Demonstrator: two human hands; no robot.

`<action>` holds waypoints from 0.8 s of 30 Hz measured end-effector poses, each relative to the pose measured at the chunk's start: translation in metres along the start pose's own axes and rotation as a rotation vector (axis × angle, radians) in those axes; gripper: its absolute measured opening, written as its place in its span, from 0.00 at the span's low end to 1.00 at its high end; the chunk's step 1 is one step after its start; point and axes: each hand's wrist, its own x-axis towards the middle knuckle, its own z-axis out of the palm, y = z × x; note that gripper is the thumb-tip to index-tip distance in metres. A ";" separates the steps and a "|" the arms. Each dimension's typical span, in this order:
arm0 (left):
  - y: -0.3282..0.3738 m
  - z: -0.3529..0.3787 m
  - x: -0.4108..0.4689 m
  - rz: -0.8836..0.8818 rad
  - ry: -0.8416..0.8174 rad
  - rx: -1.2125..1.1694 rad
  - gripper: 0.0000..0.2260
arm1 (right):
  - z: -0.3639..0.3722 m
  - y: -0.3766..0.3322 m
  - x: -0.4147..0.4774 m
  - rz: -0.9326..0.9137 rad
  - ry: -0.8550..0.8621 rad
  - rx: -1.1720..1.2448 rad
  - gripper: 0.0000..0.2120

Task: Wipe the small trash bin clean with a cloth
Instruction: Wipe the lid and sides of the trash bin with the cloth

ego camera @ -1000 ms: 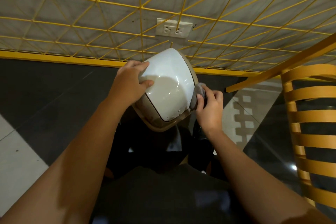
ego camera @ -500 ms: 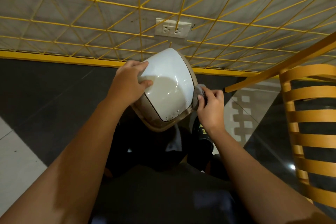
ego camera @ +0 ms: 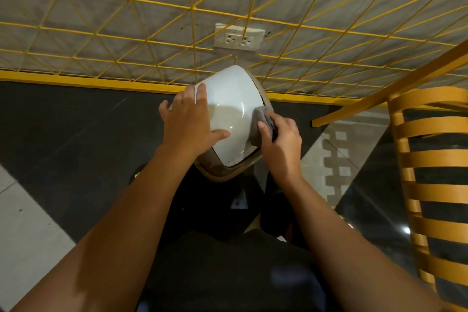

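Left hand point(ego camera: 188, 119), fingers spread flat, is bracing the small trash bin point(ego camera: 228, 99); right hand point(ego camera: 281, 139) is gripping the cloth point(ego camera: 259, 119) against its edge. Uneven pressing is risking tipping the bin.

The scene was dimly lit; glare was caught on the bin point(ego camera: 228, 94), and edge lines were bowed.

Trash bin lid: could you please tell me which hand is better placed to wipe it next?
Right: the right hand pinches the grey cloth against the right edge of the lid; the left hand lies flat on it, steadying it.
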 end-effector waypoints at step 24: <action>0.000 0.010 0.000 0.016 0.071 -0.056 0.44 | 0.024 -0.018 -0.001 0.568 -0.026 0.267 0.21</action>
